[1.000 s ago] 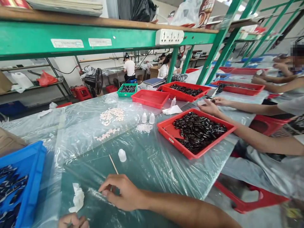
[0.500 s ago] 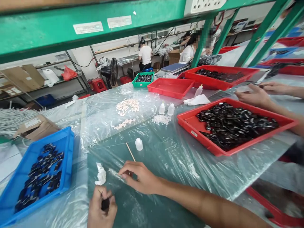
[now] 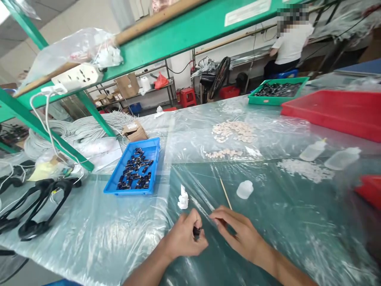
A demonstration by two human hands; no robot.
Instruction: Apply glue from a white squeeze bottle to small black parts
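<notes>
Curled fingers of my left hand [image 3: 187, 234] wrap around a small black part [image 3: 196, 231], mostly hidden in the grip. To its right, my right hand [image 3: 241, 234] hovers low over the plastic-covered table with thumb and index tips close together in a pinch. What lies between those tips, if anything, is too small to make out. A thin wooden stick [image 3: 225, 193] lies just beyond my right knuckles. Near it sits a small white translucent bottle [image 3: 245, 189]. Crumpled white tissue [image 3: 183, 198] rests ahead of my left hand.
On the left is a blue tray [image 3: 108, 186] of black parts. Small beige pieces [image 3: 233, 131] lie spread farther back. White bits [image 3: 303, 170] and squeeze bottles [image 3: 313, 149] are at right, near a red tray [image 3: 333, 109] and a green tray [image 3: 253, 99]. A green shelf beam [image 3: 184, 35] crosses overhead.
My view has swung left, so the table's contents appear farther right and the co-worker's hands at right are out of view. Both hands keep their grips.
</notes>
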